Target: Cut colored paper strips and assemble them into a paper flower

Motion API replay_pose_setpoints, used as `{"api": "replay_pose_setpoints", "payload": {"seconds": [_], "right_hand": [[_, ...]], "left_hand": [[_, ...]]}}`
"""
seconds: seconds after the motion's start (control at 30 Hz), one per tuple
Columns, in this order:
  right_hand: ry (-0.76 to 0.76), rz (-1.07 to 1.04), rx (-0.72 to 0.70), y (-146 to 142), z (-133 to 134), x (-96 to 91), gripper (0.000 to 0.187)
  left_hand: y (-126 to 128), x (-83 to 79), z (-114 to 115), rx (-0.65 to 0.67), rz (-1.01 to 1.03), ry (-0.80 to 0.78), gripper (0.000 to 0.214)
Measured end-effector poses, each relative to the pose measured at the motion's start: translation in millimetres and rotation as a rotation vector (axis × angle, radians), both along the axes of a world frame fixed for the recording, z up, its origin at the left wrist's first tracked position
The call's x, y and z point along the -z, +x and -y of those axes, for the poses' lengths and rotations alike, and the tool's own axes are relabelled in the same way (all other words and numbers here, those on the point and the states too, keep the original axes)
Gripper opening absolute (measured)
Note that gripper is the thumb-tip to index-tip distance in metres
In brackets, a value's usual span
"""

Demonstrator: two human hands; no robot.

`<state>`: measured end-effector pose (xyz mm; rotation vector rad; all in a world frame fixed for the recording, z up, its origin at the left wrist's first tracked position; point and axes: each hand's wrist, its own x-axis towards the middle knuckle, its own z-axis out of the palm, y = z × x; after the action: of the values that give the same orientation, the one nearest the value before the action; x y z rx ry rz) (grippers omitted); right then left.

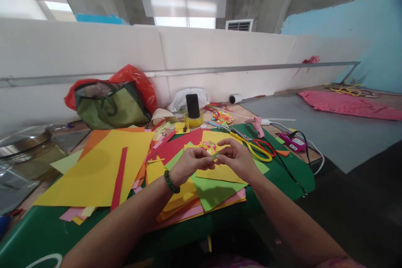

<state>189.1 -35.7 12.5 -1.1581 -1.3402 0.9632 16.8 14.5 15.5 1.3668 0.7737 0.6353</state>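
My left hand [192, 163], with a green bead bracelet [171, 182] on its wrist, pinches one side of a small green piece [215, 156], which looks like paper or felt. The fingers of my right hand [235, 157] close on its other side. Both hands hover over yellow sheets [220, 174] and a light green sheet [210, 192]. Just behind the fingers, partly hidden, lies a small pink and yellow flower-like piece [207, 145]. Yellow-handled scissors [256, 146] rest right of my right hand.
A large yellow sheet [94, 163] with a red strip [119, 178] lies on the left. A pink glue gun [257, 127] and a magenta power strip [292, 141] sit on the right. Behind stand a phone [192, 106] on a yellow tape roll [194, 122] and a green bag [109, 106].
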Motion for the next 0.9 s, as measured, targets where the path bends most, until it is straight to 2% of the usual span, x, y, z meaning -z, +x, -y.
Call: {"api": "replay_pose_setpoints", "payload": {"seconds": [0.2,0.33,0.43,0.63,0.9], "right_hand": [[-0.008,0.028,-0.007,-0.2,-1.0,-0.5,0.032],[-0.012,0.053,-0.016,-1.8,0.6,-0.7,0.036],[-0.026,0.054,-0.015,-1.4,-0.9,-0.2,0.036],[0.020,0.133,0.019,-2.2,-3.1,0.9,0.035],[0.024,0.130,-0.027,2.6,-3.3,2.7,0.031]], "left_hand": [[-1.1,-3.1,1.4,0.061,-0.068,-0.014,0.037],[-1.6,-3.3,-1.1,0.047,-0.135,0.052,0.029],[-1.0,-3.1,-2.3,0.040,-0.132,0.040,0.025],[-0.5,-4.8,-1.1,0.067,-0.146,-0.044,0.025],[-0.4,-0.3,-3.0,0.119,-0.117,-0.020,0.029]]}}
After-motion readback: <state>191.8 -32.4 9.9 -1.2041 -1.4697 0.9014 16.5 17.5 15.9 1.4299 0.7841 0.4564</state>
